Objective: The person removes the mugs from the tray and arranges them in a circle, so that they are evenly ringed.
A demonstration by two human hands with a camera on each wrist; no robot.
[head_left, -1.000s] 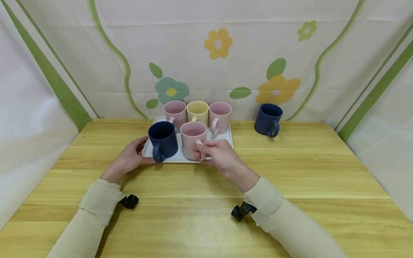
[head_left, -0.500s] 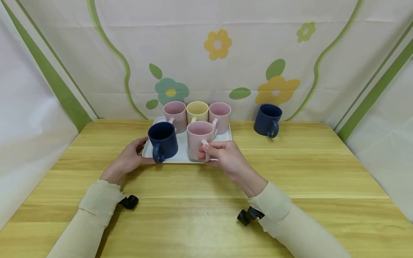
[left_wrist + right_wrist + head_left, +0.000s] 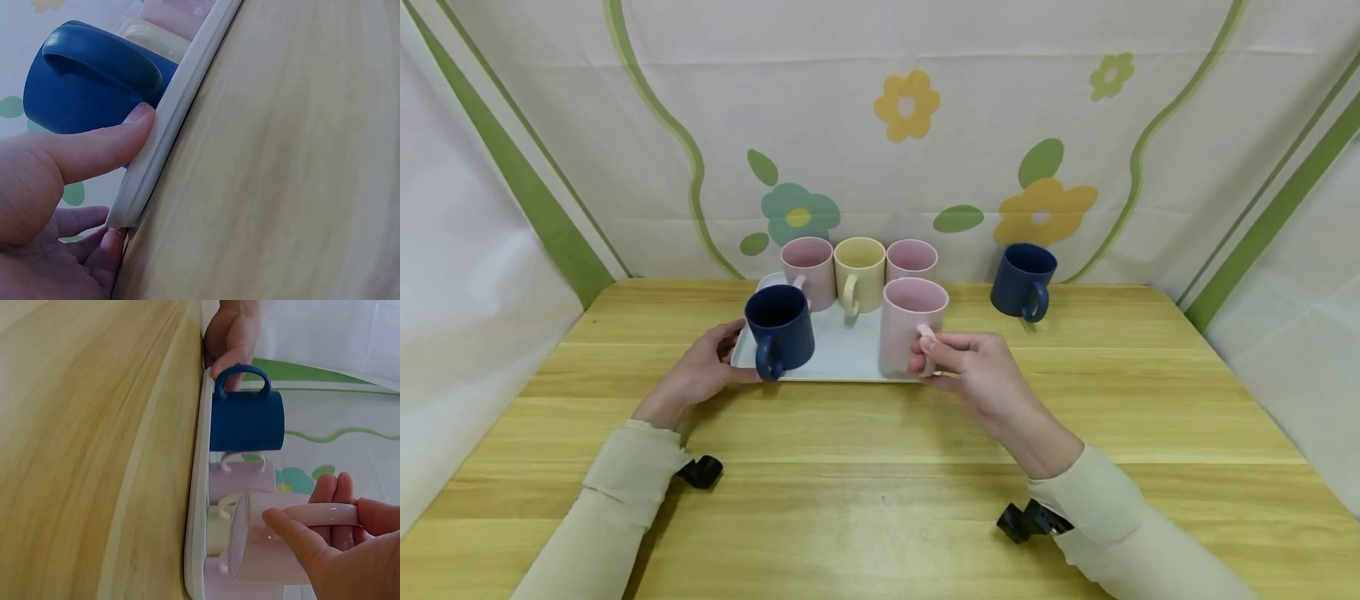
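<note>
My right hand (image 3: pixel 988 375) pinches the handle of a pink mug (image 3: pixel 904 337) over the tray's front right part. In the right wrist view, this mug's base shows slightly off the tray. My left hand (image 3: pixel 696 367) grips the front left corner of the white tray (image 3: pixel 842 358), thumb on the front rim and fingers at the side. Close to it, a dark blue mug (image 3: pixel 786 329) stands on the tray, handle forward. Along the back stand a pink mug (image 3: pixel 812 267), a yellow mug (image 3: pixel 868 279) and another pink mug (image 3: pixel 912 257), partly hidden by the held one.
A second dark blue mug (image 3: pixel 1021 279) stands apart on the wooden table (image 3: pixel 865 467), right of the tray. Behind the table hangs a white cloth (image 3: pixel 820 100) with flower prints, close to the back mugs.
My right hand has carried the pink mug rightward along the tray's front, uncovering bare tray beside the blue mug and covering part of the back right mug. My left hand stays put.
</note>
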